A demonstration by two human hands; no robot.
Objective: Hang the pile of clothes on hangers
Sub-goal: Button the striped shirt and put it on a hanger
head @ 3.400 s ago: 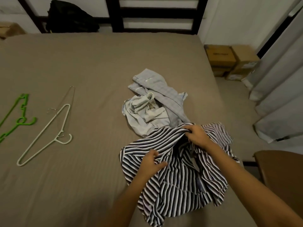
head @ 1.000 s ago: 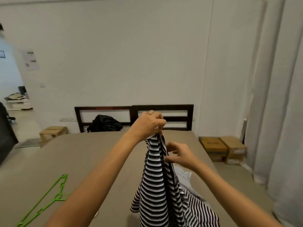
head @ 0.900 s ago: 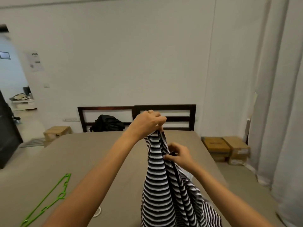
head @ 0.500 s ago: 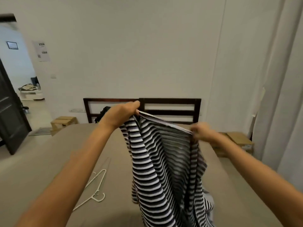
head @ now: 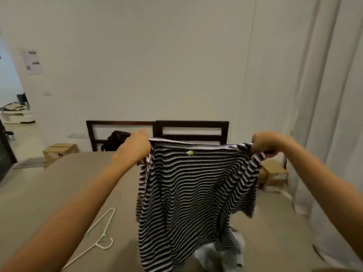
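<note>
- Head cam: big change from half a second ago. The striped shirt (head: 196, 193) isn't a bunched-up rope between the hands anymore. It's pulled out flat and wide, and the little tag (head: 189, 152) at the neckline is showing.
- What that means, I'd say: the shirt is untangled and the right way up, so it looks ready for a hanger. Nothing is actually on a hanger yet.
- The left hand (head: 133, 149) is curled tight round the top edge at the shirt's 10 o'clock corner, and the right hand (head: 267, 142) does the same at 2 o'clock.
- The fingers (head: 257, 148) are closed on cloth. The top edge runs taut from fist to fist and the rest hangs toward 6 o'clock over the bed (head: 49, 183).
- The white hanger (head: 102, 230) lies on the bed at about 8 o'clock from the shirt, well apart from both hands. My guess is one hand has to let go to fetch it.
- The leftover pile (head: 216, 256) sits under the hem at 5 o'clock.
</note>
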